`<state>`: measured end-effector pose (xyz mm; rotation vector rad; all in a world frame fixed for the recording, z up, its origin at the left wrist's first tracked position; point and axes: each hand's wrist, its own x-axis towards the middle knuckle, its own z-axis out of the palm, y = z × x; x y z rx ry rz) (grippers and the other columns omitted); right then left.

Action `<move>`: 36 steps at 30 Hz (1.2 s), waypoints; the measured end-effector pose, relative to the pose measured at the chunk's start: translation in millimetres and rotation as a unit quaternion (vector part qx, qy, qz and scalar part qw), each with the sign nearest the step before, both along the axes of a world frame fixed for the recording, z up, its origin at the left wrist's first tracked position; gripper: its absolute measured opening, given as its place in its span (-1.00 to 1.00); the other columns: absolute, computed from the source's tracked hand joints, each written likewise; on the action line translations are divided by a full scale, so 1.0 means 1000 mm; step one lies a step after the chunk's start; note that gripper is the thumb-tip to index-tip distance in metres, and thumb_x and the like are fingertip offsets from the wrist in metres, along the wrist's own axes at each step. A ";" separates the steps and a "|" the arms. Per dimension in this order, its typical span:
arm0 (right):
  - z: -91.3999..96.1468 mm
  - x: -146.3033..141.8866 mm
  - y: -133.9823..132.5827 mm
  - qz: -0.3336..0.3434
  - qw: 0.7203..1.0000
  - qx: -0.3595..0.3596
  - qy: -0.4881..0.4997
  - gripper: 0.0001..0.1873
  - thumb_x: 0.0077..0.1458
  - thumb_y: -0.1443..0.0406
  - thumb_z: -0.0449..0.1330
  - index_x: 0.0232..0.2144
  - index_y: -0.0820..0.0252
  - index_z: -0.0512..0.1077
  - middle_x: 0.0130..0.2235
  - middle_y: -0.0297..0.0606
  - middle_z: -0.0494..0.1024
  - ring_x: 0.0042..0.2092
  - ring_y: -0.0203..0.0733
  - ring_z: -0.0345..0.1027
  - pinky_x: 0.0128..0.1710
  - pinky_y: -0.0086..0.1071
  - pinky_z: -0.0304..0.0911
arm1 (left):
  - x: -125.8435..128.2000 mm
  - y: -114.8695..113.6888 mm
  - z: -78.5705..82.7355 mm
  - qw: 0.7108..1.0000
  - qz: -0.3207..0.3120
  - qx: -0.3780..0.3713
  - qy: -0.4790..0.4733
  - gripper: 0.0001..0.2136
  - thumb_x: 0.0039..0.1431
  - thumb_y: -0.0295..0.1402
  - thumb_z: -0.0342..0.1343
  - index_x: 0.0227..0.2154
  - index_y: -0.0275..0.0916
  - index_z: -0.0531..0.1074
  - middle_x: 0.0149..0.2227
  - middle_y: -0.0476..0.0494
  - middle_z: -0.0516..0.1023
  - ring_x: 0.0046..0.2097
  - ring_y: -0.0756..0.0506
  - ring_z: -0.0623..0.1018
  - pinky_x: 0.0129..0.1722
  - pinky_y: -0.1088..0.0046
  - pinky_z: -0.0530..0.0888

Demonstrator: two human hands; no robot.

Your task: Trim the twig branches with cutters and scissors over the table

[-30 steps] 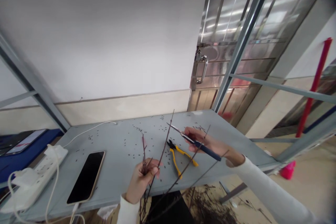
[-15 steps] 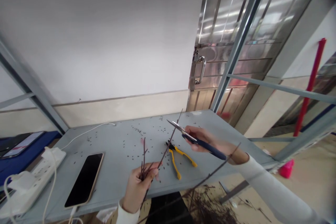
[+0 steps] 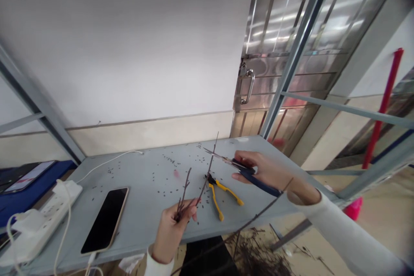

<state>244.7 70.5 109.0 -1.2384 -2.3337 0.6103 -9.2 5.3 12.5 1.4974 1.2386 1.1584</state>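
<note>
At the tabletop [image 3: 139, 220]: twigs [image 3: 185, 194] in your left hand [image 3: 170, 235], scissors [image 3: 258, 182] in your right hand [image 3: 270, 172].
Your left fingers close around the bunch, one long twig rising from it; your right hand grips the scissors by the dark blue handle, blades barely parted and reaching across that twig, above the yellow pliers [image 3: 223, 196]. Trimming looks to be in hand; the next move calls for closing the blades on the twig.
</note>
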 end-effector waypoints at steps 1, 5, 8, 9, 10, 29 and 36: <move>0.001 -0.001 -0.002 -0.017 1.000 0.003 -0.009 -0.67 -0.05 0.13 0.15 -0.56 0.12 0.06 -0.60 -0.48 0.13 -0.54 -0.35 -0.04 -0.54 -0.46 -0.06 | 0.001 0.000 0.001 1.000 -0.002 0.000 -0.001 -0.72 0.04 -0.21 0.09 -0.69 -0.23 0.42 -0.53 -0.11 0.56 -0.30 -0.13 0.54 -0.25 0.46 0.41; 0.000 -0.006 -0.008 -0.075 0.997 0.016 -0.018 -0.71 -0.14 0.26 0.12 -0.62 0.12 0.02 -0.63 -0.50 0.09 -0.54 -0.35 -0.10 -0.56 -0.47 -0.09 | 0.003 0.002 -0.002 1.000 0.000 -0.004 -0.002 -0.76 0.03 -0.19 0.09 -0.55 -0.26 0.49 -0.55 -0.11 0.56 -0.26 -0.15 0.55 -0.22 0.43 0.43; -0.002 -0.010 -0.012 -0.098 0.995 0.018 -0.014 -0.72 -0.21 0.32 0.11 -0.64 0.12 0.00 -0.65 -0.50 0.07 -0.55 -0.36 -0.11 -0.57 -0.48 -0.11 | 0.002 0.002 -0.007 1.000 0.008 0.002 0.022 -0.75 0.05 -0.19 0.08 -0.40 -0.29 0.52 -0.53 -0.11 0.57 -0.37 -0.11 0.54 -0.35 0.45 0.43; -0.003 -0.010 -0.014 -0.099 0.995 0.018 -0.014 -0.73 -0.22 0.32 0.11 -0.65 0.12 0.00 -0.65 -0.51 0.06 -0.55 -0.36 -0.12 -0.58 -0.48 -0.12 | 0.002 0.002 -0.008 0.999 0.011 0.004 0.031 -0.74 0.05 -0.19 0.08 -0.37 -0.29 0.52 -0.51 -0.12 0.57 -0.40 -0.10 0.53 -0.39 0.46 0.42; -0.003 -0.011 -0.015 -0.099 0.995 0.018 -0.015 -0.73 -0.23 0.32 0.10 -0.65 0.12 0.00 -0.66 -0.51 0.05 -0.56 -0.36 -0.12 -0.58 -0.48 -0.12 | 0.002 0.003 -0.009 0.999 0.015 0.011 0.040 -0.75 0.05 -0.20 0.08 -0.36 -0.28 0.52 -0.48 -0.13 0.59 -0.40 -0.10 0.52 -0.39 0.45 0.42; -0.004 -0.006 -0.019 -0.073 0.997 -0.002 0.018 -0.77 -0.14 0.27 0.11 -0.61 0.12 0.06 -0.63 -0.47 0.17 -0.55 -0.37 -0.02 -0.58 -0.48 -0.03 | 0.048 0.014 0.007 0.978 0.023 0.069 -0.194 -0.65 0.11 -0.22 0.06 -0.08 -0.29 0.42 -0.17 -0.28 0.57 -0.31 -0.09 0.55 -0.26 0.38 0.49; -0.008 -0.006 -0.019 -0.070 0.997 0.030 0.010 -0.70 -0.07 0.16 0.12 -0.59 0.11 0.06 -0.64 -0.46 0.14 -0.57 -0.37 -0.05 -0.60 -0.48 -0.05 | 0.053 0.019 0.021 0.968 0.022 0.025 -0.250 -0.73 -0.05 -0.21 0.20 -0.35 -0.33 0.51 -0.49 -0.16 0.58 -0.57 0.02 0.41 -0.54 0.49 0.40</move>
